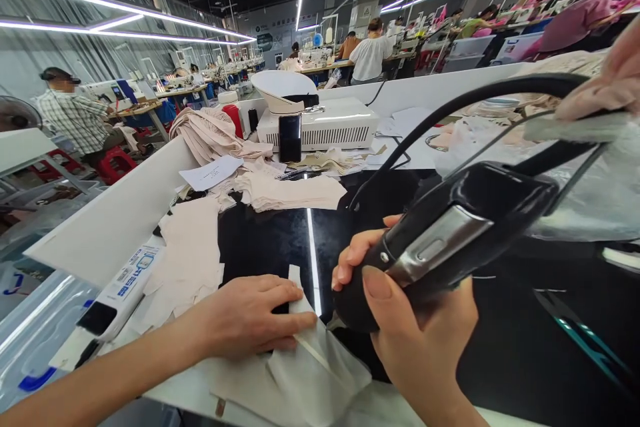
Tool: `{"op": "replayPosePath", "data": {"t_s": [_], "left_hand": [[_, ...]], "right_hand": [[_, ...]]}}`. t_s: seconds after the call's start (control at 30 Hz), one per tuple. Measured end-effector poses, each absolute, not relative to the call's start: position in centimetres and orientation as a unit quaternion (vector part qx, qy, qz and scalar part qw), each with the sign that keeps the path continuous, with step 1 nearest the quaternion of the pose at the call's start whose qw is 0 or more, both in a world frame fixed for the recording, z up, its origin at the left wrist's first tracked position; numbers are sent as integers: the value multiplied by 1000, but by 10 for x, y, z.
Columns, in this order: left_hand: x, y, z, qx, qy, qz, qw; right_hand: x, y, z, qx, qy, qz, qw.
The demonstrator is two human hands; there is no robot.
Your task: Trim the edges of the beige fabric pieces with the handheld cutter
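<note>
My right hand point(400, 320) is wrapped round the handle of a black and silver handheld tool point(450, 233) with a black cable point(450, 110) arching up and away. The tool's tip sits at a pale fabric piece point(315, 360) lying on the glossy black work surface point(270, 240). My left hand point(245, 317) lies flat with fingers stretched out, pressing that fabric piece down just left of the tool's tip.
Stacks of cream fabric pieces point(285, 190) and a paper slip point(210, 173) lie behind. A white machine point(320, 123) stands at the back, a white device point(120, 290) at the left edge. Clear plastic bags point(590, 187) sit right. Other people work at distant tables.
</note>
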State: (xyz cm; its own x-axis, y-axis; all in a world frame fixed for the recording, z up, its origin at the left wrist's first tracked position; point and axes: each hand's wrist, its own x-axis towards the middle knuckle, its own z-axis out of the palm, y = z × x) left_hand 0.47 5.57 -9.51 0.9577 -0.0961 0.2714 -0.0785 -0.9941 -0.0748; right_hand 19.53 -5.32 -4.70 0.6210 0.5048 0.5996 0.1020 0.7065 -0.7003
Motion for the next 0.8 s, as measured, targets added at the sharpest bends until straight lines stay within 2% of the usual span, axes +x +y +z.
{"op": "replayPosePath", "data": {"t_s": [0.3, 0.8], "left_hand": [[-2, 48, -99, -995, 21, -91, 41], [-4, 45, -100, -995, 11, -97, 18]], "right_hand": [[196, -54, -51, -368, -426, 137, 815], [191, -43, -57, -383, -391, 124, 827]]}}
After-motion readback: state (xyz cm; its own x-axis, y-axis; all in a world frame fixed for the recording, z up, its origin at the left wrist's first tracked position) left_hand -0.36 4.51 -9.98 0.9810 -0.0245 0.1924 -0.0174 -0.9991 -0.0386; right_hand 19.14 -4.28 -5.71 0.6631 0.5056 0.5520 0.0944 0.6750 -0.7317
